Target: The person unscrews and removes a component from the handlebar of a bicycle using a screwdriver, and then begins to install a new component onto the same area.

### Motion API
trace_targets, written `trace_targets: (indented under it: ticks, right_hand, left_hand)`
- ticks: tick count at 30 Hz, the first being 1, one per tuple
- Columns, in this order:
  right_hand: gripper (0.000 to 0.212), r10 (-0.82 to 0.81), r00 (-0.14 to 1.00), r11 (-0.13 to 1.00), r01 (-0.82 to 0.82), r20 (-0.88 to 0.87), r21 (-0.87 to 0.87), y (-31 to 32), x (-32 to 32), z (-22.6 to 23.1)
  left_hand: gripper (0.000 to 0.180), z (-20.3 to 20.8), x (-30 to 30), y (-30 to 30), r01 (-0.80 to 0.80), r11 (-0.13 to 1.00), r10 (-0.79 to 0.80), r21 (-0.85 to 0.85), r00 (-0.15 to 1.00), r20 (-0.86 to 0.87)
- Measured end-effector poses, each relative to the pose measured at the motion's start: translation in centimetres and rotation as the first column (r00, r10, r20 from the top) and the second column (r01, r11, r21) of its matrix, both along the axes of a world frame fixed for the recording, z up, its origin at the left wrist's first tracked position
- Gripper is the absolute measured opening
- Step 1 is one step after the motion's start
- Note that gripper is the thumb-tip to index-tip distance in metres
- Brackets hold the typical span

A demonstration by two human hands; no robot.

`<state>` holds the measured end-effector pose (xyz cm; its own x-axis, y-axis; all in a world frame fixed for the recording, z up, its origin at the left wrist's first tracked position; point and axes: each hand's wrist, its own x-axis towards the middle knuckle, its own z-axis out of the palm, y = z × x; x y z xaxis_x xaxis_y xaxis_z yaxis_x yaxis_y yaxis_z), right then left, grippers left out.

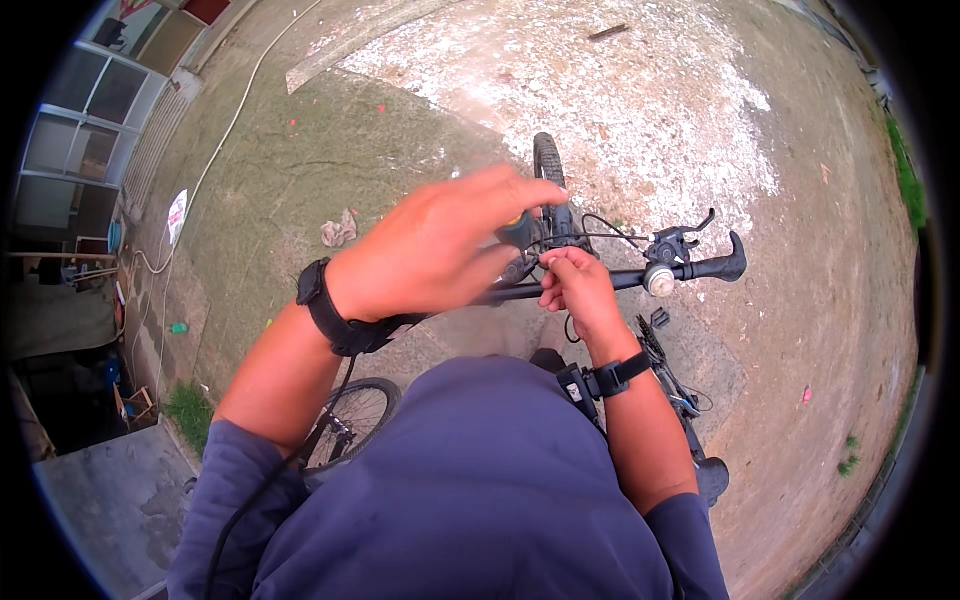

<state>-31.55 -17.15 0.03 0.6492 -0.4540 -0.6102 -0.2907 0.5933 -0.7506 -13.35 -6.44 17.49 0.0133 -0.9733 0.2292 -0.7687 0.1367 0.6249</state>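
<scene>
A bicycle stands in front of me, its black handlebar (625,280) running across under my hands and its knobby front wheel (546,158) pointing away. My left hand (440,245), blurred by motion, is curled above the middle of the bar. Its fingers close round a dark green handle (515,232) with an orange patch; the rest of that tool is hidden. Just right of it, my right hand (578,288) pinches thumb and forefinger together beside the thin black cables. Whatever sits in that pinch cannot be made out. A round silver bell (659,281) and a brake lever (690,235) are farther right.
A spoked wheel (355,420) shows at my left side, and a pedal (660,318) and a dark saddle (712,482) at my right. A crumpled rag (339,229) lies on the ground. A pale hose (225,145) runs past the building at the left.
</scene>
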Motion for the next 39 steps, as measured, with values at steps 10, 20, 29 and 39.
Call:
trace_targets:
  ticks: [10, 20, 29, 39]
  right_hand:
    - [0.021, -0.009, 1.000, 1.000, 0.009, 0.002, 0.001, 0.0, -0.2, -0.2]
    - [0.021, -0.006, 1.000, 1.000, 0.006, 0.002, -0.008, 0.0, -0.3, -0.3]
    - [0.019, 0.012, 1.000, 1.000, -0.012, -0.011, -0.019, 0.0, -0.3, -0.2]
    - [0.019, 0.006, 1.000, 1.000, -0.006, -0.011, -0.008, -0.2, -0.3, 0.1]
  left_hand:
    - [0.056, -0.6, -0.6, -0.3, -0.043, 0.996, 0.044, -0.079, 0.999, 0.008]
    - [0.058, 0.0, -0.2, -0.3, -0.010, 1.000, 0.010, 0.006, 1.000, 0.013]
    - [0.053, -0.4, -0.4, -0.5, -0.028, 0.998, 0.028, -0.057, 1.000, 0.011]
    - [0.052, 0.3, -0.2, -0.6, -0.031, 0.999, 0.032, -0.026, 0.999, 0.012]
